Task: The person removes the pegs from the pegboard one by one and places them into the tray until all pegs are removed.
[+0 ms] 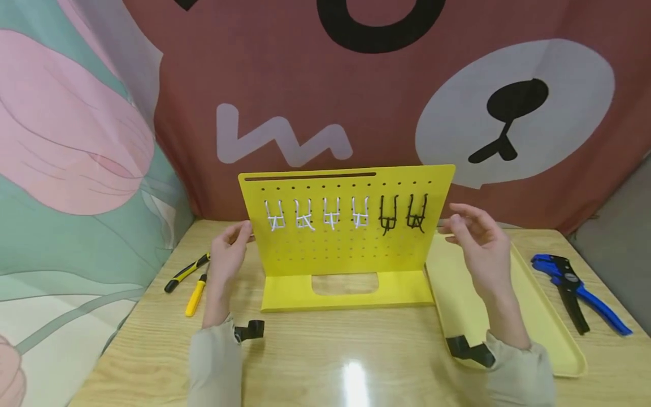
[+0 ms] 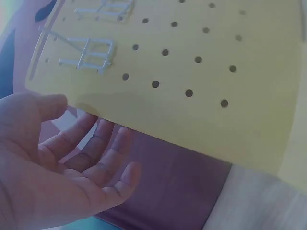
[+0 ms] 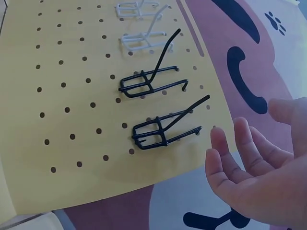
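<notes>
A yellow pegboard stand (image 1: 300,265) rises upright from its flat base on the table. Several white wire hooks (image 1: 331,213) and two black wire hooks (image 1: 389,215) hang in a row across its upper half. At the board's left edge is my left hand (image 1: 230,251), fingers loosely bent with the tips just behind the edge and the thumb (image 2: 53,106) beside it. My right hand (image 1: 480,249) is by the right edge, nearest the black hooks; its fingers (image 3: 218,165) are spread and relaxed, holding nothing.
A pale yellow tray (image 1: 551,333) lies under my right forearm, with blue-handled pliers (image 1: 572,285) to its right. Left of my left hand are a black-and-yellow tool (image 1: 185,273) and a yellow-handled tool (image 1: 195,297). A printed cloth (image 1: 376,107) hangs behind the table.
</notes>
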`<state>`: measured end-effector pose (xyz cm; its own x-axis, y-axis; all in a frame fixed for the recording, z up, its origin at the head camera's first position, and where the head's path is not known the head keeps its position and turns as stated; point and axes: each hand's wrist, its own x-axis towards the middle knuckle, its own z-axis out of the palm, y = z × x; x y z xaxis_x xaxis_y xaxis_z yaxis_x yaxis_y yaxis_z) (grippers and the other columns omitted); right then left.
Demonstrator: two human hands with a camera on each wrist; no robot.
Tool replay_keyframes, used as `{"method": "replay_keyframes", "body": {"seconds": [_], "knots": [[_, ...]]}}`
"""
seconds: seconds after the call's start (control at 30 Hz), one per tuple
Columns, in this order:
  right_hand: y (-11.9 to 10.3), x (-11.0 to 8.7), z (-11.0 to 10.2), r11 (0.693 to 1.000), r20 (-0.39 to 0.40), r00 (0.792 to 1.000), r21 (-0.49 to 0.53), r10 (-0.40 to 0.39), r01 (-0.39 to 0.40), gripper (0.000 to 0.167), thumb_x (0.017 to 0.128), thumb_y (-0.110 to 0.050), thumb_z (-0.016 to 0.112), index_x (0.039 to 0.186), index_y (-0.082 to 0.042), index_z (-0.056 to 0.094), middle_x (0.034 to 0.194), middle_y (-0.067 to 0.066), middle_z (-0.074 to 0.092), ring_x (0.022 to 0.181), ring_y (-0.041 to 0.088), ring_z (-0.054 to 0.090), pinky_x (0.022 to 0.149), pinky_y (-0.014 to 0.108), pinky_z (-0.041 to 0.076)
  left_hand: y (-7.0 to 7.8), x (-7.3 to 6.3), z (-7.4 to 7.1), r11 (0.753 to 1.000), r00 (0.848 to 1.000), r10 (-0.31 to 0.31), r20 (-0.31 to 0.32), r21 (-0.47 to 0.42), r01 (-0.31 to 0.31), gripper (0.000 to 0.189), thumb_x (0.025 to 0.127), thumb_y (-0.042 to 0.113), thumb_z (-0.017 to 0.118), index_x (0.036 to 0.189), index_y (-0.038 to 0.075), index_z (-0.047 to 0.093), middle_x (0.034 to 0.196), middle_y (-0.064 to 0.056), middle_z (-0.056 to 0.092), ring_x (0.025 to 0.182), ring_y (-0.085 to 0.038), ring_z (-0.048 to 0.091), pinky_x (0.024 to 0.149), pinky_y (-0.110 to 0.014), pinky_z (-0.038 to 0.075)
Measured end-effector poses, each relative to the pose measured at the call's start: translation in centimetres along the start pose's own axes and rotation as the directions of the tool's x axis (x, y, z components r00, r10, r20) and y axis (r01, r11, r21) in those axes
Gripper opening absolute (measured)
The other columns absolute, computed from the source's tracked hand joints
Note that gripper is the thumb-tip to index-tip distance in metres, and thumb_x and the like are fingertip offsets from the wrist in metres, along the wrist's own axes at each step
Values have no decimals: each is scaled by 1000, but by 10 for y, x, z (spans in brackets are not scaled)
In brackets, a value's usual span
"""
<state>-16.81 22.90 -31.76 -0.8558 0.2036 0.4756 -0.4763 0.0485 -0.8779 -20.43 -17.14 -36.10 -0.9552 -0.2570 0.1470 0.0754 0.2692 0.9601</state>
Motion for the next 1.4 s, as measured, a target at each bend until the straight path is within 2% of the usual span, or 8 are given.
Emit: {"method": "replay_keyframes", "body": {"seconds": [0.13,0.37,0.5,0.63,0.8,1.03,1.23,1.4], "knots": [[5,2,2,999,27,999,30,20,-20,20,96,-7,57,113,0,65,80,3,69,74,14,66,68,20,53,-2,8,-3,997,998,-55,-15,-49,54,41,95,35,59,121,3,62,106,-7,63,92,-15,62,77,-27,43],[13,1,-1,997,55,996,-9,72,-72,17,96,-10,59,111,-6,66,85,-2,70,77,9,65,68,18,52,-9,15,3,999,998,-44,-52,-22,43,36,89,30,70,111,2,66,98,-5,64,88,-15,58,74,-24,44],[18,0,-3,985,43,993,-140,105,-98,20,95,-14,60,112,-4,66,93,-10,67,85,6,61,71,16,49,-8,14,7,998,995,-59,-78,-37,56,35,87,29,72,109,1,66,95,-3,64,85,-12,57,73,-23,44],[23,-1,1,960,108,986,-263,125,-93,32,95,-17,61,121,1,60,97,-13,61,89,8,58,73,18,48,-6,10,3,999,992,-45,-118,6,46,33,88,28,71,106,1,66,89,2,63,81,-8,57,71,-20,44],[31,-2,6,964,197,972,-254,128,-76,35,95,-15,61,124,3,56,85,-9,63,75,10,61,70,24,52,-7,9,3,998,993,-64,-104,10,66,34,88,29,71,107,2,66,85,8,61,79,-6,57,72,-20,44],[39,-1,10,961,175,980,-272,90,-40,29,96,-17,61,117,3,62,87,-12,67,80,16,64,71,24,51,-5,11,7,998,995,-62,-82,-4,62,36,88,31,70,108,2,65,87,8,61,83,-7,57,76,-22,44],[42,-2,12,979,193,977,-198,85,-46,30,97,-14,58,116,9,61,100,-5,71,84,15,66,69,22,51,-5,11,8,998,995,-69,-77,5,70,36,89,32,70,108,2,65,91,4,62,84,-9,57,77,-24,43],[33,-3,13,989,181,982,-143,50,-25,24,96,-8,59,110,11,64,97,-5,72,83,13,66,69,22,51,-5,11,7,997,994,-73,-82,8,74,36,89,32,70,109,2,65,91,5,62,85,-9,56,76,-22,44]]}}
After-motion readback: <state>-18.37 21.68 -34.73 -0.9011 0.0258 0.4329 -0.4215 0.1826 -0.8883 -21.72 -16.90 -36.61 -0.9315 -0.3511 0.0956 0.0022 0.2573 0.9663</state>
